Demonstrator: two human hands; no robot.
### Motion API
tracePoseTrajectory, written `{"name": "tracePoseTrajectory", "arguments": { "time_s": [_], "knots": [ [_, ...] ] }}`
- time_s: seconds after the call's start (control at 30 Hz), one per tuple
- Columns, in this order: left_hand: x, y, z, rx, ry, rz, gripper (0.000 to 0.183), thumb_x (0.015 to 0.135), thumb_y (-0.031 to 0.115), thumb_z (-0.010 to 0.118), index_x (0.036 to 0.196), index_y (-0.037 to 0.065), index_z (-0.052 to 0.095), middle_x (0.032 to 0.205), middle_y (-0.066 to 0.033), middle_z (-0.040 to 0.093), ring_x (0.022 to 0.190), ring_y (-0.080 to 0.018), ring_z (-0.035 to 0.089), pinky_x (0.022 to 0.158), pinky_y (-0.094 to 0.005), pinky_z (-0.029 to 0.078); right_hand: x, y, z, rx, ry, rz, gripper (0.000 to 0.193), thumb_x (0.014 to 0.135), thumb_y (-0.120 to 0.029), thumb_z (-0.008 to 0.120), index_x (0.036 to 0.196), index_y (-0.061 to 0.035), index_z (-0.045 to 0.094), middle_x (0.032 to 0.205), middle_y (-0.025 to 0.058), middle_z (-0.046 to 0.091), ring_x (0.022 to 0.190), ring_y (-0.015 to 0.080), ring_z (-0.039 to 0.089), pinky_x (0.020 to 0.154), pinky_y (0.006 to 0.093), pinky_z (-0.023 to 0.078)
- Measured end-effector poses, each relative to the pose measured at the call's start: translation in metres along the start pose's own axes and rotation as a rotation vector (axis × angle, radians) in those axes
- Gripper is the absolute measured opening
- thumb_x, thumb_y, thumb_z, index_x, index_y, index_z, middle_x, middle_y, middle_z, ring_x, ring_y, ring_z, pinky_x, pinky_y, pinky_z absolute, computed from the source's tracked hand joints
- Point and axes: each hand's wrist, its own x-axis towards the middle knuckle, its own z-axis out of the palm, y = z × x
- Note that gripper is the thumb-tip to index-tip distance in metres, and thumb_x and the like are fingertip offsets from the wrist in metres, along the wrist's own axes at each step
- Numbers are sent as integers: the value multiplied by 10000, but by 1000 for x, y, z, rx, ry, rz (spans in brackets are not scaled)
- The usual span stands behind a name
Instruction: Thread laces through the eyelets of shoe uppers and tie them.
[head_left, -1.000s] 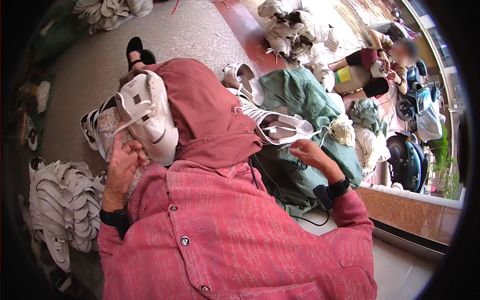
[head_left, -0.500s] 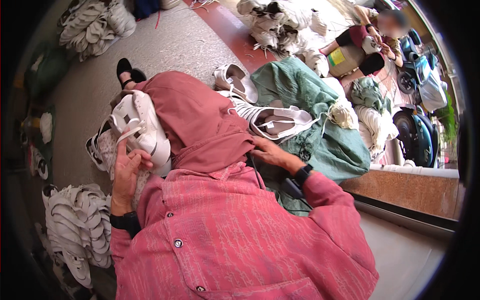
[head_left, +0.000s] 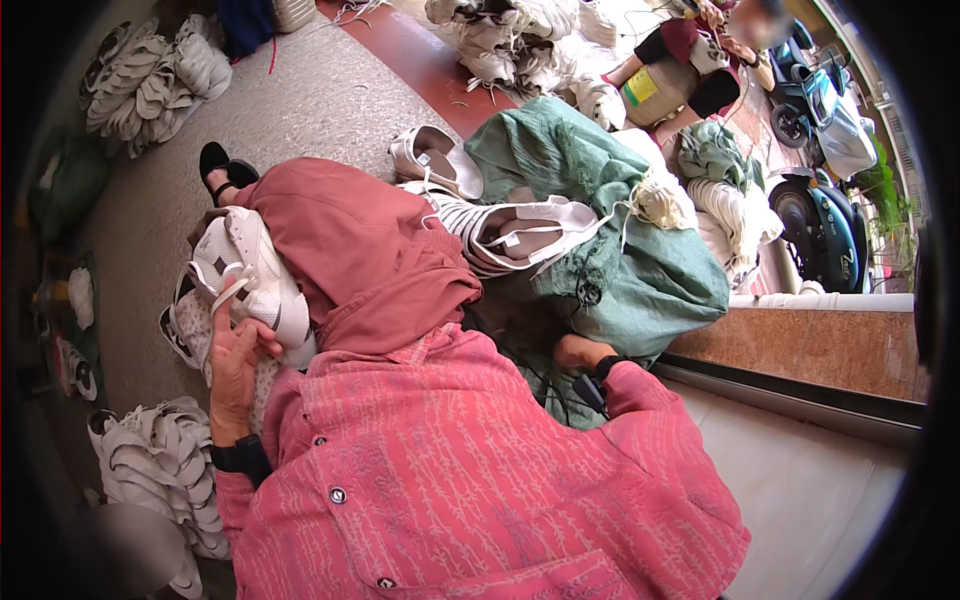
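White shoe (head_left: 268, 285) | head view: slanted against the left thigh (head_left: 345, 245) | left hand (head_left: 243, 362) half-curled on it, index at lace (head_left: 229, 293); can't tell if pinched | right hand (head_left: 582, 352) by green sack (head_left: 670, 300), grip unclear | slackened left fingers could let shoe slide | speckled floor (head_left: 290, 110), red strip (head_left: 405, 55), shoe-part pile (head_left: 165, 465), co-worker (head_left: 688, 42), scooter (head_left: 838, 232)

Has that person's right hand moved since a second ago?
Yes: the right hand has moved toward the pink shirt. A second ago it was close beside the strappy white shoe on the green sack; now it is farther below that shoe.
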Motion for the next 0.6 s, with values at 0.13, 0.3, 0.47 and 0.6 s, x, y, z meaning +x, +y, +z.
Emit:
{"name": "tracePoseTrajectory", "arguments": {
  "time_s": [0.13, 0.3, 0.47, 0.6],
  "knots": [
    [-19, 10, 0, 8, 89, 3, 767, 884, 196, 636, 1497, 101, 185, 788, -35, 579, 670, -121, 560, 666, -241, 482, 15, -53, -99, 335, 284, 56, 253, 763, -208, 578, 935, -39, 653, 921, 202, 660, 887, 358, 636, 746, 444, 516],
    [4, -1, -8, -104, -32, -16, 682, 917, 199, 590, 1485, 104, 225, 783, -57, 604, 650, -148, 573, 661, -276, 488, 19, -114, -196, -155, 675, -42, 256, 772, -198, 622, 1002, -89, 630, 1094, 115, 598, 1039, 320, 564, 836, 449, 467],
    [3, -3, -14, -218, -14, 94, 530, 965, 230, 538, 1422, 45, 340, 763, -46, 595, 647, -125, 570, 646, -244, 488, 52, -188, -317, -96, 927, -226, 221, 825, -137, 593, 1029, -58, 624, 1074, 128, 625, 977, 332, 583, 824, 421, 461],
    [-3, -8, -26, -323, 14, 127, 443, 982, 318, 505, 1305, 16, 480, 725, -10, 564, 628, -96, 555, 607, -230, 486, 76, -280, -390, -19, 1027, -590, 244, 815, -66, 597, 1058, -41, 614, 1064, 140, 622, 986, 341, 578, 844, 403, 461]
  ]
}}
